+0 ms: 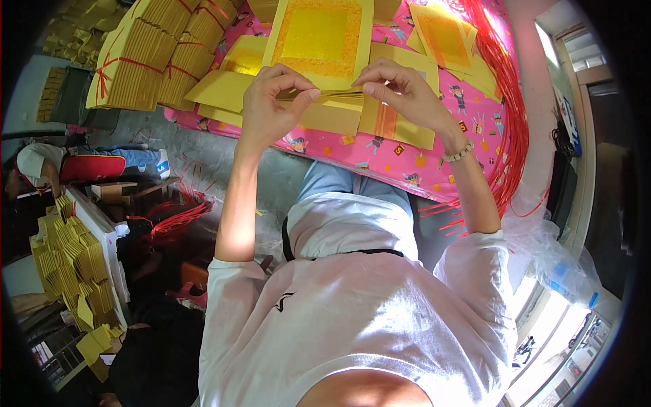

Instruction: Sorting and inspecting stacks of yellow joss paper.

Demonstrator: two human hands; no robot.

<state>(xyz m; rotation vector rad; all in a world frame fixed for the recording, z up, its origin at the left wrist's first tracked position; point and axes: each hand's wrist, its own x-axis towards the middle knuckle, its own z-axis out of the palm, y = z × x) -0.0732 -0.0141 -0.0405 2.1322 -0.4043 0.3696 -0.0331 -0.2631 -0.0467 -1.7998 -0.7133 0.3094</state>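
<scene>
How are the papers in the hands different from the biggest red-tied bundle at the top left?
The papers look like a thin pile; the bundle is thick. The papers show a gold square; the bundle mostly shows stacked edges. Fingers hold the papers; no hand touches the bundle. Both are yellow.

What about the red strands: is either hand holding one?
No: the left hand and right hand both pinch the near edge of gold-patterned yellow paper.
</scene>
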